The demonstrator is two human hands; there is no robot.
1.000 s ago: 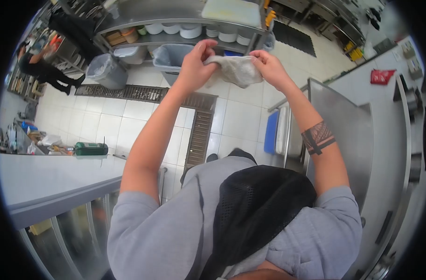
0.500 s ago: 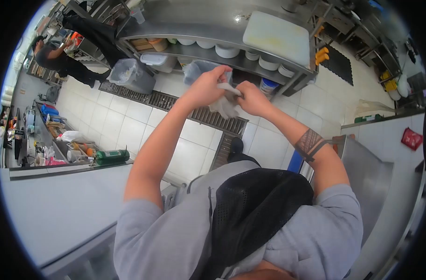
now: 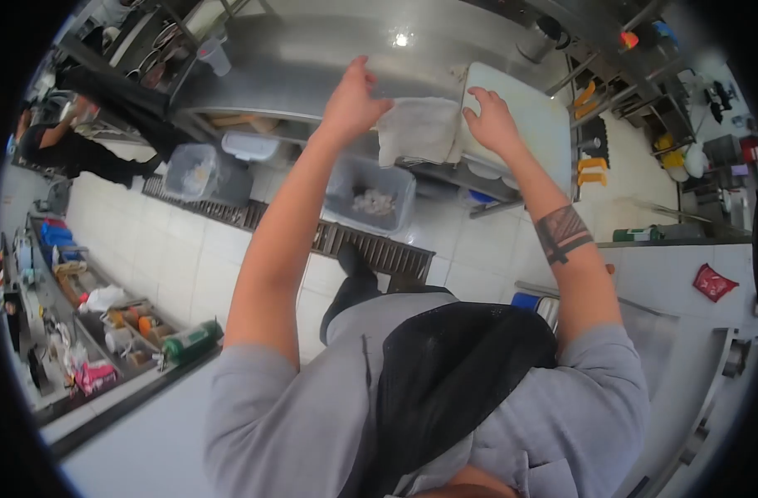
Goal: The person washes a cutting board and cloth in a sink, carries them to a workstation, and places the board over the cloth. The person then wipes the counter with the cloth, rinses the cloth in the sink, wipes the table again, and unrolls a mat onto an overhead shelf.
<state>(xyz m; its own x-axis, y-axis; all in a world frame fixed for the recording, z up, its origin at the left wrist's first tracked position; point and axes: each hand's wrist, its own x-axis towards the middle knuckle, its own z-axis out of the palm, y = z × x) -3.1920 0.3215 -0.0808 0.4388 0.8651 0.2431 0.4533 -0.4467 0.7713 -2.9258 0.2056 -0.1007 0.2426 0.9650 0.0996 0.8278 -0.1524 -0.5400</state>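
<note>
A pale cloth (image 3: 419, 130) hangs over the front edge of the steel counter (image 3: 304, 62), beside a white cutting board (image 3: 520, 116). Just left of the cloth is my left hand (image 3: 353, 101), fingers apart and holding nothing; its thumb is close to the cloth's upper left corner. Over the left part of the board, my right hand (image 3: 492, 121) has its fingers spread and slightly bent, with nothing in them. The cloth lies between the two hands.
Below the counter is a lined grey bin (image 3: 369, 197) with waste inside; another bin (image 3: 203, 173) stands to its left. A person in dark clothes (image 3: 80, 149) is at the far left. A metal jug (image 3: 541, 37) is on the counter at the back. Yellow handles (image 3: 592, 170) hang at the right.
The cloth was held bunched between both hands and now lies spread on the counter edge. Both hands have let go and moved apart. The view has come closer to the counter.
</note>
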